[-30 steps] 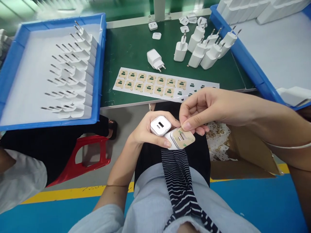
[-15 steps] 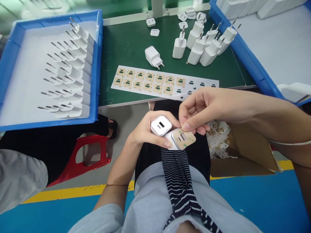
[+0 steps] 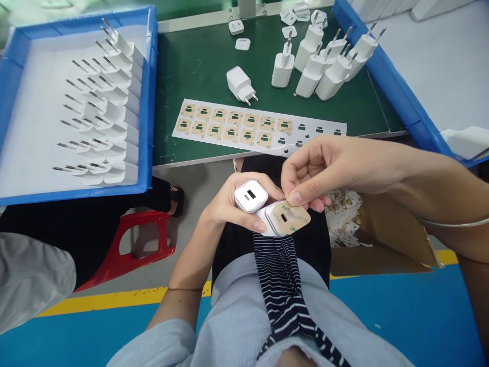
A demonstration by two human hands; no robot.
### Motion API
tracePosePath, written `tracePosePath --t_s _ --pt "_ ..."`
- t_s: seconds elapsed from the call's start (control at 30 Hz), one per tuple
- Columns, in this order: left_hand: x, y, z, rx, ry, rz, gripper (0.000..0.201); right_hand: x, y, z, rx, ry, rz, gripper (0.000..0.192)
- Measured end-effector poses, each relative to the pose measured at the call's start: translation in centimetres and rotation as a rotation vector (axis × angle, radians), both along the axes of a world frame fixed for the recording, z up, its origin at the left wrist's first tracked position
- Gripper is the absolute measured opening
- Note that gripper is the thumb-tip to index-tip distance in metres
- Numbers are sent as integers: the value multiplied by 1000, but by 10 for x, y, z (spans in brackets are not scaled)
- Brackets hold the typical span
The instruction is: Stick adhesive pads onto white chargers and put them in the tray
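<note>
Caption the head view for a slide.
Left hand holds two white chargers; right hand presses a tan sticker onto one, below the sticker sheet.

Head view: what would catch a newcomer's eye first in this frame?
First, low in the middle, the left hand holds two white chargers side by side over the lap, while the right hand presses a tan sticker onto the nearer one. Next, the sticker sheet lies on the green table, partly used. At left, a blue tray holds rows of white plugs lying on their sides.
</note>
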State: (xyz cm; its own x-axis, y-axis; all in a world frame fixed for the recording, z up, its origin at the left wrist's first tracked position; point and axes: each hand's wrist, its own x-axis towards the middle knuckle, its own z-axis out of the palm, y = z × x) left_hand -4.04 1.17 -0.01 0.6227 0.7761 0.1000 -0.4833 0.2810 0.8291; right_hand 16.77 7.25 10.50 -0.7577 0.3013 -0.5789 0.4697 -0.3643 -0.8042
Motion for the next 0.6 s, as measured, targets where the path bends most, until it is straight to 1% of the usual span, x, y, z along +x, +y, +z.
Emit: tracePosePath --t_s 0.2,0.37,0.6 --pt "0 0 -1 40 -11 1 50 0 3 -4 -6 -1 41 26" --pt "1 -1 -2 4 13 0 46 -1 1 -2 4 -20 8 27" --pt "0 -2 -2 5 -6 -30 51 -2 1 -4 -14 -48 4 25"
